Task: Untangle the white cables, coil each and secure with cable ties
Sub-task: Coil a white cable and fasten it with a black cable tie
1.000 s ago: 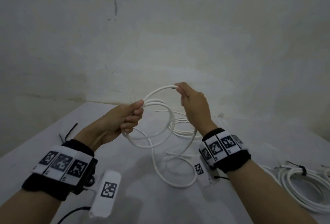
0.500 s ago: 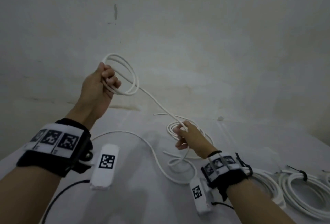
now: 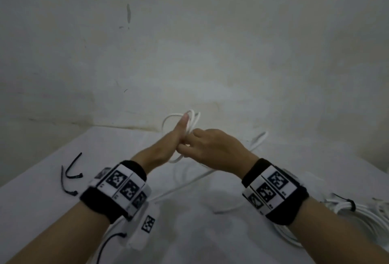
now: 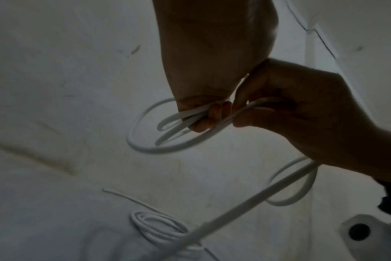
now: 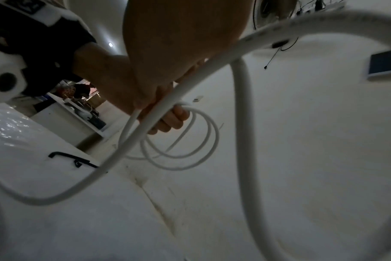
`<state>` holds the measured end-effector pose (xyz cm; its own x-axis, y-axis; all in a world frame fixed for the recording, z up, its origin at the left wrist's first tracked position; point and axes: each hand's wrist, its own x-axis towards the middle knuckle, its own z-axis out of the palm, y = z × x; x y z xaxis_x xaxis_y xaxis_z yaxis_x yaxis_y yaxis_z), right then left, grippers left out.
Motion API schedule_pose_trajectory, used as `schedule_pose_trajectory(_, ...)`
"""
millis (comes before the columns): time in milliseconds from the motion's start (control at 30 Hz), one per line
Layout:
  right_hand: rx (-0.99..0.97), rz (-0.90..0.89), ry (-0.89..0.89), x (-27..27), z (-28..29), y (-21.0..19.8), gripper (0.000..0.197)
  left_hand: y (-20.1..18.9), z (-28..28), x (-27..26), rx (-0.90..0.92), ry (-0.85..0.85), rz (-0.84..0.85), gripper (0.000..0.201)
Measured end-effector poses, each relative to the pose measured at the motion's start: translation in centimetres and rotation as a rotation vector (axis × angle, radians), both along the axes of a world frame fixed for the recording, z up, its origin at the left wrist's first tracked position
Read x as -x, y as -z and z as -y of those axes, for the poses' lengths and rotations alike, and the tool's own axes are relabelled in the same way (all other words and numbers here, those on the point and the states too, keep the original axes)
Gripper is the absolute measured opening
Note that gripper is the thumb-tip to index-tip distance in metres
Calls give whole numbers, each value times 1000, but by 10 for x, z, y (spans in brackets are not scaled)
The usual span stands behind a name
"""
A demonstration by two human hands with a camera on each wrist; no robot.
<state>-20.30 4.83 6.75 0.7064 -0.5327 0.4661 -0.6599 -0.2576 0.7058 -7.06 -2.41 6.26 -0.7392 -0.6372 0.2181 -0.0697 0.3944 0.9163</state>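
My left hand (image 3: 168, 147) holds a small coil of white cable (image 3: 192, 119) above the white table (image 3: 42, 211), thumb pointing up along the loops. In the left wrist view its fingers (image 4: 203, 121) curl round several loops of the coil (image 4: 145, 146). My right hand (image 3: 212, 147) is pressed against the left and pinches a strand of the same cable (image 4: 252, 107) next to the coil. The rest of the cable (image 3: 189, 181) trails down to the table between my wrists. In the right wrist view the loops (image 5: 190, 150) hang below the left hand's fingers (image 5: 174, 120).
Two black cable ties (image 3: 72, 169) lie on the table at the left. A bundle of coiled white cable with a black tie round it (image 3: 355, 211) lies at the right edge. More loose cable (image 3: 260, 138) lies behind my right hand, near the wall.
My left hand has come down from high on the left with its coil. My right hand has risen from the table with a strand, and the two hands now meet in the middle.
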Motion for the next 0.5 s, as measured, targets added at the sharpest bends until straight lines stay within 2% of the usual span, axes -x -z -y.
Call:
schedule_pose_trajectory(100,-56,57,7,6,-5,-10,7,3,-16,13,-107,81,-87,71)
schedule_pose_trajectory(200,-108,160,32,11,-14,-21,23,2,-28,22,-147,111,-155,87)
schedule_pose_trajectory(233,-125,176,40,12,-17,-25,25,2,-32,24,-145,101,-185,87)
schedule_pose_trajectory(300,-160,245,69,16,-20,-33,28,2,-38,27,-144,148,-185,73)
schedule_pose_trajectory(367,-211,337,100,20,-23,-41,30,5,-39,26,-148,250,-117,61)
schedule_pose_trajectory(433,-286,398,111,27,-22,-47,23,6,-36,22,-174,286,-84,53)
schedule_pose_trajectory(500,-384,544,133,36,-20,-53,13,7,-30,16,-220,297,-115,48)
